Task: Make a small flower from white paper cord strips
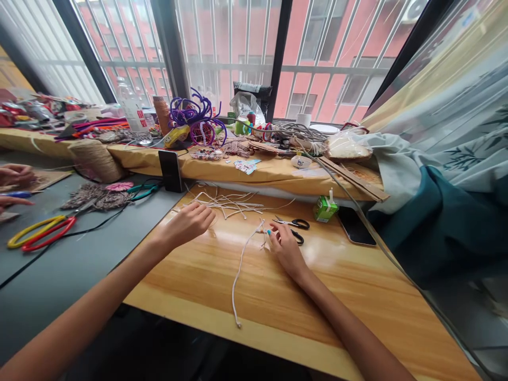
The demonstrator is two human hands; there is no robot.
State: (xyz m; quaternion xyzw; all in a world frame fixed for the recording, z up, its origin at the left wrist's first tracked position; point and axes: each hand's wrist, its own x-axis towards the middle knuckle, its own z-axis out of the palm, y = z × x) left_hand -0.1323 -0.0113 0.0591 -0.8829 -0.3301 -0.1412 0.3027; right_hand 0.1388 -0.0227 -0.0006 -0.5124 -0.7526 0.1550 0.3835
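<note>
Two hands, right [286, 248] pinching cord [242, 264], left [190, 222] loosely curled

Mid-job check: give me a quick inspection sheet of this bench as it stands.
Surface: wooden table, bare near its front edge.
Job's things: white cord trailing from right hand; loose cord strands by left hand.
Clutter: scissors, green carton, phone, twine spool, purple wire bundle.
Grippers: left hand rests on strands; right hand pinches the cord.
Cables: thin dark cable along the right side.
Surroundings: barred window; another person's hand far left.
</note>
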